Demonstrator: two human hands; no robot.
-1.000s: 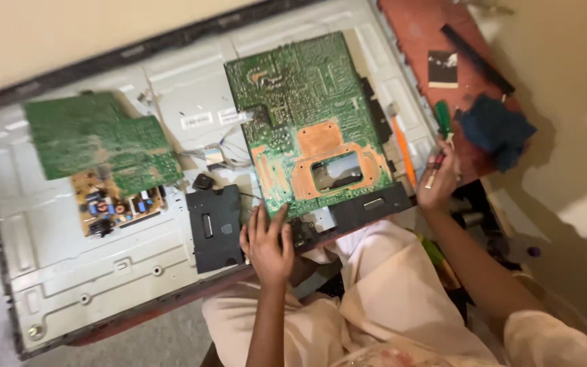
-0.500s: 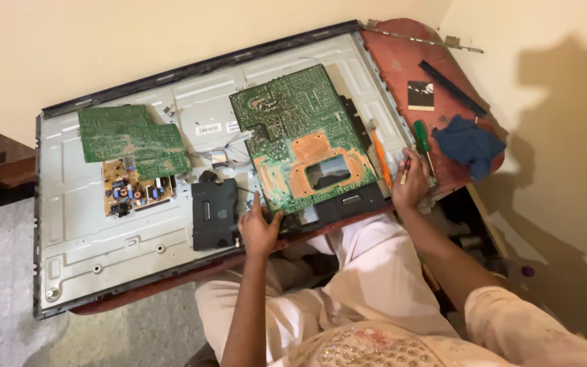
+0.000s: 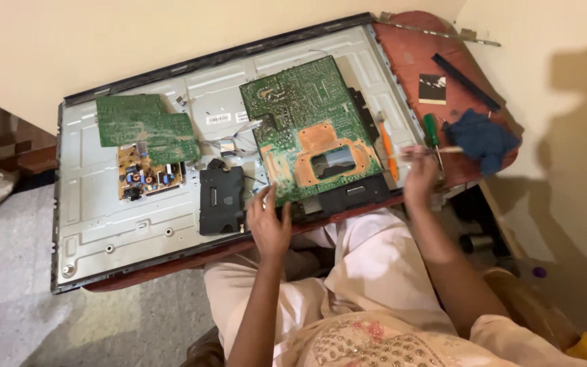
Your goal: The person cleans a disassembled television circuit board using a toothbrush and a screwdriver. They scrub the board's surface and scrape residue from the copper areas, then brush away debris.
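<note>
We find a large flat television panel with a bare grey metal back (image 3: 103,224) lying face down across a reddish-brown wooden table (image 3: 412,58), its dark frame overhanging the near edge. On the panel's right half sits a large green circuit board with orange copper patches (image 3: 307,129), tilted slightly against the panel's edges. On the left half sits a smaller green circuit board (image 3: 145,128), with a tan power board carrying blue and black components (image 3: 147,179) just below it. A black rectangular plastic module (image 3: 221,199) lies between the two groups, near the panel's front edge.

Our left hand (image 3: 270,221) reaches forward from the lap, palm down, fingers (image 3: 261,204) spread and released, their tips resting at the lower left corner of the large board, just beside the black module. Our right hand (image 3: 421,178) is raised at the panel's right edge, forearm angled up from the knee, fingers closed around a thin pale tool (image 3: 436,150); we cannot tell its kind. A green-handled screwdriver (image 3: 431,132) and a crumpled dark blue cloth (image 3: 482,139) lie on the table just beyond that hand.
</note>
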